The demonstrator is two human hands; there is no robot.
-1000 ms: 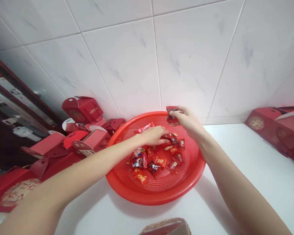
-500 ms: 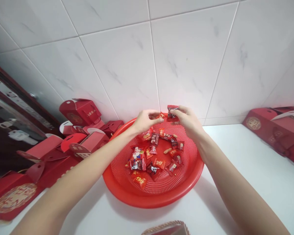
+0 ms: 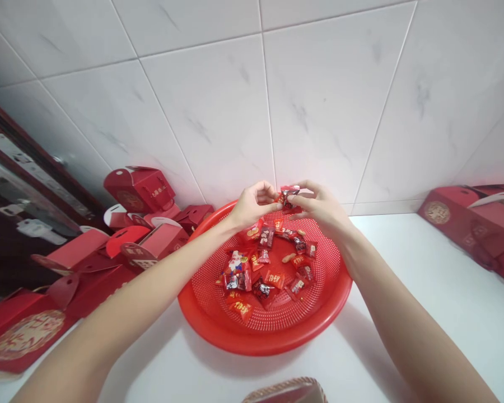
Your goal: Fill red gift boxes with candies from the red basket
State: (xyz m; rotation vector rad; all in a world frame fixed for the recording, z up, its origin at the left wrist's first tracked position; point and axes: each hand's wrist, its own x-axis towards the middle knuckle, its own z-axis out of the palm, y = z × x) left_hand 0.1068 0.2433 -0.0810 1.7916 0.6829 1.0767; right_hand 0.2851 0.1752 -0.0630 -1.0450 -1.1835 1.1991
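Both hands meet above the far rim of a round red plastic basket [image 3: 264, 344]. In my right hand [image 3: 319, 204], closed between thumb and fingers, is a dark red wrapped candy [image 3: 289, 193] with a brown-and-white print. My left hand [image 3: 256, 204] pinches a small orange-red wrapped candy [image 3: 280, 200], mostly hidden behind the fingertips and the other piece. The two pieces touch or overlap. Below them, several wrapped candies [image 3: 274, 278] in red, orange and brown lie scattered on the basket's perforated bottom, with a peanut in its shell [image 3: 289, 258] among them.
Several red gift boxes [image 3: 140, 190] with handles are piled at the left against the tiled wall [image 3: 205, 112]. More red boxes [image 3: 457, 218] stand at the right on the white tabletop [image 3: 386, 246]. A container with a braided rim [image 3: 285, 386] shows at the bottom edge.
My right hand has moved slightly left, bringing its candy up against the one in my left hand. The candies in the basket have not moved.
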